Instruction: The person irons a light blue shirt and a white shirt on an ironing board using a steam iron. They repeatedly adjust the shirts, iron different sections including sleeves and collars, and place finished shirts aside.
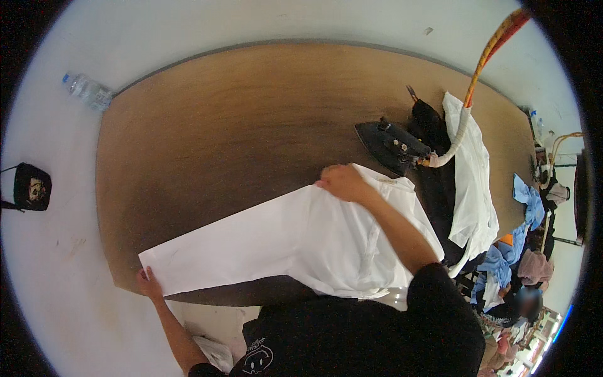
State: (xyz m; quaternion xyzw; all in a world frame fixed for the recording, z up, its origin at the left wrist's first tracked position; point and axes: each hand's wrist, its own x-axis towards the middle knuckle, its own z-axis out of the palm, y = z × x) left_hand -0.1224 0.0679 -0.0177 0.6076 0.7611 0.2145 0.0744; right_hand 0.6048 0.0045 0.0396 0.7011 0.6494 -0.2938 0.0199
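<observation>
A white long-sleeved shirt (358, 235) lies on the brown ironing table (226, 132), one sleeve (226, 247) stretched flat toward the left. At the sleeve's end my left hand (150, 284) grips the lower corner between thumb and fingers. My right hand (344, 183) pinches the shoulder seam area beside the collar, where a small label shows. Beyond that hand, to its right, a black clothes iron (393, 143) rests on the table with its tip pointing left. The shirt's lower part hangs near my body and is partly hidden by my right arm.
From the iron rises a wrapped cord (459, 136). A second white garment (471, 188) and black cloth (429, 125) lie on the right. A plastic bottle (89, 91) stands past the far left corner. Blue garments (494, 264) and another person (506, 311) are at the right.
</observation>
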